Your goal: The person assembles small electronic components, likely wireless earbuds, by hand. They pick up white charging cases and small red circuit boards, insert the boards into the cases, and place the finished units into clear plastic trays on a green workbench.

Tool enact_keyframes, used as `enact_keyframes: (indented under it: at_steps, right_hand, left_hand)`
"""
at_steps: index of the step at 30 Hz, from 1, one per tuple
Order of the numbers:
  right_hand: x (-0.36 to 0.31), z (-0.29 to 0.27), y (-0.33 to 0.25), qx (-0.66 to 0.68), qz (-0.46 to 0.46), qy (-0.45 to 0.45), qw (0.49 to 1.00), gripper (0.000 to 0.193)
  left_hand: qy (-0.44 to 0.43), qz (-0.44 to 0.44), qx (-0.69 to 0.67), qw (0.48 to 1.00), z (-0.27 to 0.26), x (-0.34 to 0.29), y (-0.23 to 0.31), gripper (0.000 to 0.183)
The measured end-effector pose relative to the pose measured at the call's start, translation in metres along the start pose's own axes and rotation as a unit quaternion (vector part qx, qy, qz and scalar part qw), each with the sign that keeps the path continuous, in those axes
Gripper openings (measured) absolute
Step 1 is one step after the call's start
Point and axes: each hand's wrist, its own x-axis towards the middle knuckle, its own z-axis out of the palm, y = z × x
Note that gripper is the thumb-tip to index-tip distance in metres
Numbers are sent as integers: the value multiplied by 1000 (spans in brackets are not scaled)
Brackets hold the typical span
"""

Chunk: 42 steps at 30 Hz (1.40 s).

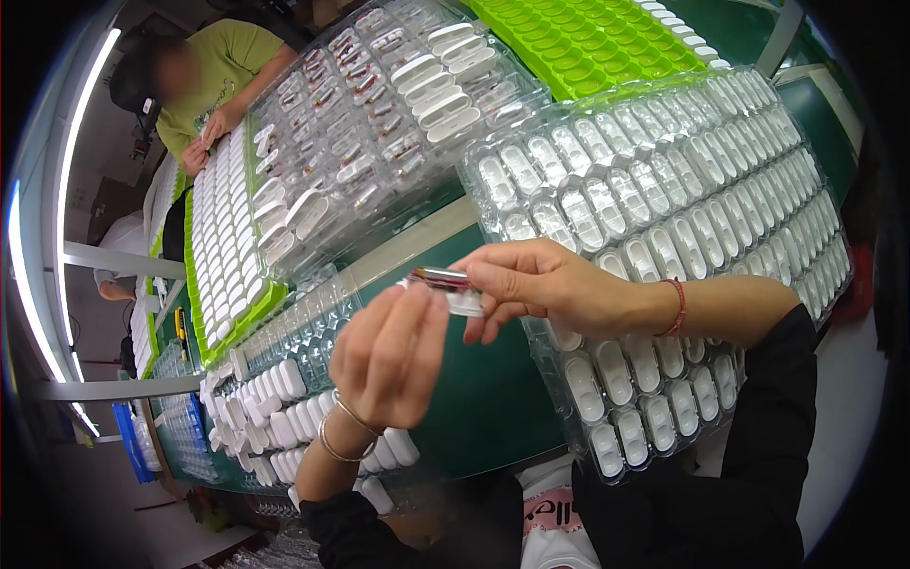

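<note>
In front of my chest both hands hold a small assembly [443, 278], which shows a dark, shiny, reddish strip on top and a translucent white part below. My left hand [393, 346] pinches its left end, and the fingertips are partly blurred. Thumb and fingers of my right hand [531, 281] close on the right end. Below my left hand lie several white oval plastic shells [289, 379] in a clear tray. Under my right forearm a large clear blister tray [569, 446] holds rows of white, hollow oval shells.
Beyond my hands, another clear tray [355, 123] carries small red-and-silver assemblies and white shells. Bright green trays stand at the far right [588, 47] and left [275, 302]. Across the green table [474, 408] a person in a green shirt [223, 62] works with both hands. A metal rail [123, 258] crosses at left.
</note>
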Motion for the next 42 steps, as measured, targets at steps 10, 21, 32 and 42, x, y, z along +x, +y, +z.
enact_keyframes:
  at_steps: [10,21,32,42]
  right_hand:
    - [-5,7,21,-373,-237,10,897,27]
    - [-11,21,18,-180,-60,26,982,49]
    - [-10,15,26,-549,-343,41,761,39]
    - [-15,20,23,-571,-344,18,745,37]
  left_hand:
    - [30,-406,-413,814,-17,-22,41,39]
    - [57,-240,-252,936,-12,-44,42,37]
    - [-36,-464,-521,715,-20,-30,50,39]
    - [-16,-464,-629,624,-15,-42,49,35]
